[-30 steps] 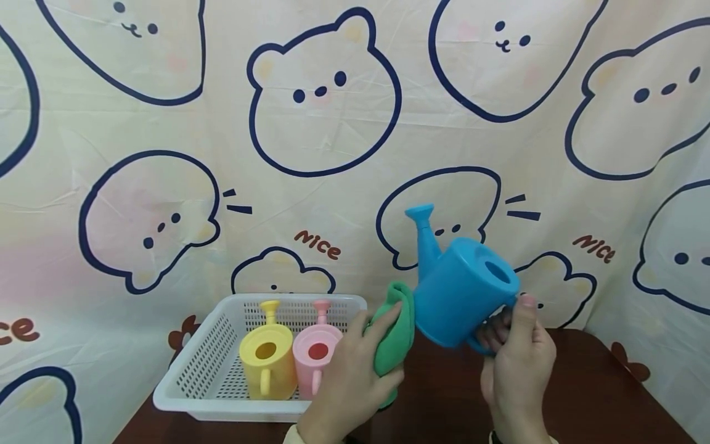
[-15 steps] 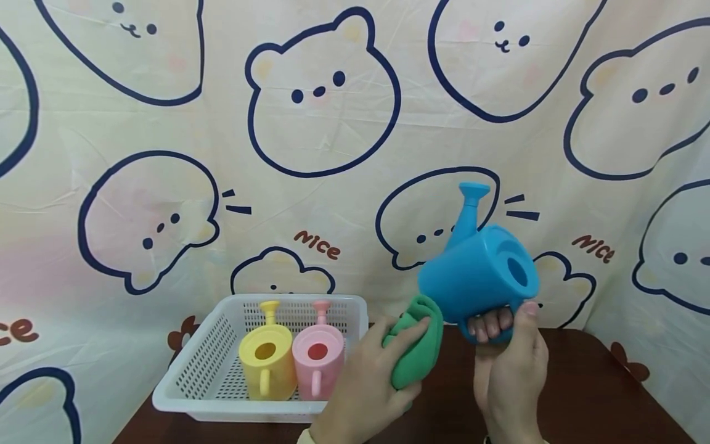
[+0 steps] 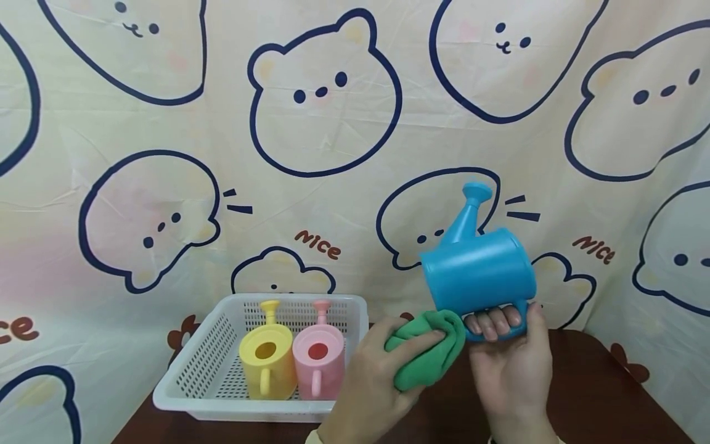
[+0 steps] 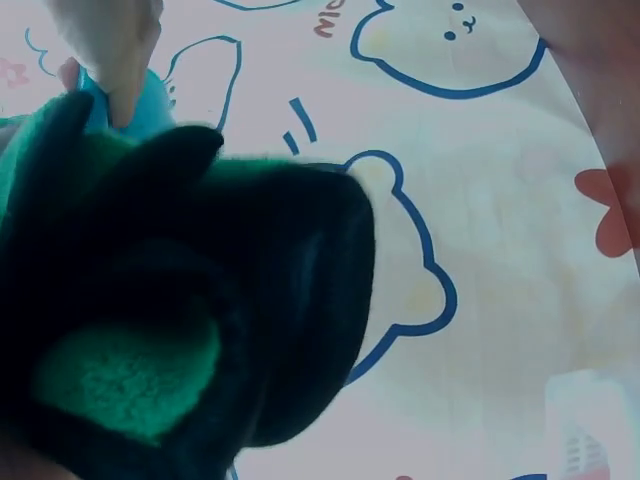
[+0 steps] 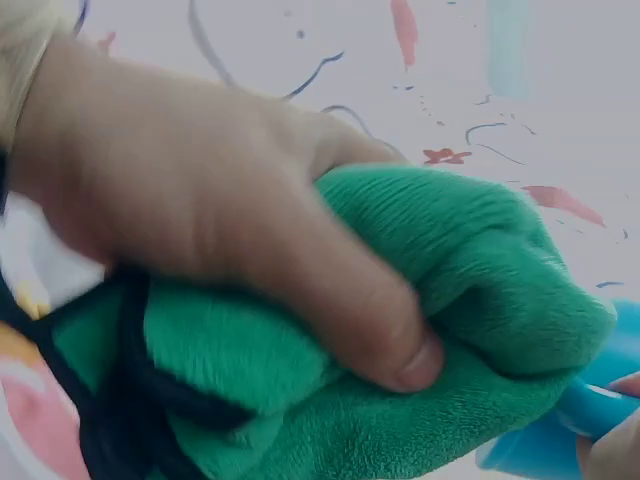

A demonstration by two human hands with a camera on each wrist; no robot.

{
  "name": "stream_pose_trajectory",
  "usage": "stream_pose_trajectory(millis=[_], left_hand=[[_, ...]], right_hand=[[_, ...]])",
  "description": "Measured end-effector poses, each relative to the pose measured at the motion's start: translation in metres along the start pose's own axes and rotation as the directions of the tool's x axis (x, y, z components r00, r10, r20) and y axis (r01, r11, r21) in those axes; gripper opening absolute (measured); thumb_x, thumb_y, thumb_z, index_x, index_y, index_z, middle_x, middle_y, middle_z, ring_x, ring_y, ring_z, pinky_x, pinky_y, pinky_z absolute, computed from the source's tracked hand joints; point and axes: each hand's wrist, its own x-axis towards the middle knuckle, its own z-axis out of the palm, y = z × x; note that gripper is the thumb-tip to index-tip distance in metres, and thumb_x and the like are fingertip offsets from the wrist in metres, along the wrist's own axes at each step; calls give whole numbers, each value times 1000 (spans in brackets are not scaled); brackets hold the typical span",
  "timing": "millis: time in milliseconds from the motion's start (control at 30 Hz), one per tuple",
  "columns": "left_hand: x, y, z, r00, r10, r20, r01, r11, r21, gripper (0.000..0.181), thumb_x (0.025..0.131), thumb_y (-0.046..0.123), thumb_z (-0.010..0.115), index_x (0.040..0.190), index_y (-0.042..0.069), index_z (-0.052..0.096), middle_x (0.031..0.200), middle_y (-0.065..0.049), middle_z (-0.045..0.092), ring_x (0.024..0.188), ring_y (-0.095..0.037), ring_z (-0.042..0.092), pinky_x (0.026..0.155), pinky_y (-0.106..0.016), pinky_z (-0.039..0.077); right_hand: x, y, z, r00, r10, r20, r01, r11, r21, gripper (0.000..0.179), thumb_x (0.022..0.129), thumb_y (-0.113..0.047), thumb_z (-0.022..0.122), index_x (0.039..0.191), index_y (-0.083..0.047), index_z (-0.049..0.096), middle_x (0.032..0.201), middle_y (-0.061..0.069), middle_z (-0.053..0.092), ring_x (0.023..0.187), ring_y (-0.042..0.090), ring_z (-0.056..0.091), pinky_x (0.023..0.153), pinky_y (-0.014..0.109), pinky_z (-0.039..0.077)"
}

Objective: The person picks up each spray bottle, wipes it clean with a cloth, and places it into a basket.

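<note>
A blue toy watering can (image 3: 479, 271) is held up above the table, tipped on its side with its spout pointing up. My right hand (image 3: 513, 364) grips it from below, fingers curled through the handle. My left hand (image 3: 374, 376) holds a bunched green cloth (image 3: 429, 348), whose edge meets the can near its lower base and handle. The cloth (image 5: 480, 300) fills much of the right wrist view, with the left thumb pressed into it. In the left wrist view the cloth (image 4: 130, 385) is dark and hides most of the can.
A white perforated plastic basket (image 3: 188, 404) stands on the left of the dark brown table (image 3: 599, 394). Inside it stand a yellow watering can (image 3: 277, 370) and a pink watering can (image 3: 327, 364). A printed cartoon curtain (image 3: 327, 135) hangs close behind.
The blue can has moved right and rolled so its top opening faces away from view. My left hand has followed rightward with the cloth, now lower against the can.
</note>
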Motion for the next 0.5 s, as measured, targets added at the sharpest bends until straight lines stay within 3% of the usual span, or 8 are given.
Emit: stream_pose_trajectory(millis=[133,233,333,500], left_hand=[[0,-1,0,998,23,-60,-21,999,25,61,82,19,91,136,39,70,128,1,65,113,-13,64,95,-40,62],[0,-2,-1,993,45,-106,-40,998,46,63,82,17,91,137,37,69,131,-1,65,114,-16,65,94,-39,62],[-1,-2,-1,985,54,-164,-46,997,54,66,79,14,92,138,33,69,130,-5,65,113,-19,65,91,-38,63],[1,-5,-3,956,56,-286,-45,998,45,71,74,5,93,137,26,69,125,-9,65,110,-21,66,88,-42,64]], right_hand=[[1,-3,-5,995,87,43,-94,972,214,49,111,-43,43,80,-6,51,74,10,55,69,24,52,75,36,46],[2,-4,-7,991,124,46,-132,945,300,49,112,-41,43,81,-4,51,75,12,54,69,26,52,76,38,47],[2,-5,-10,988,151,36,-154,932,328,49,112,-43,43,82,-4,50,77,12,53,69,26,51,77,38,46],[1,-2,-10,982,188,25,-188,949,254,47,112,-44,41,85,-7,50,77,8,54,70,22,50,74,34,45]])
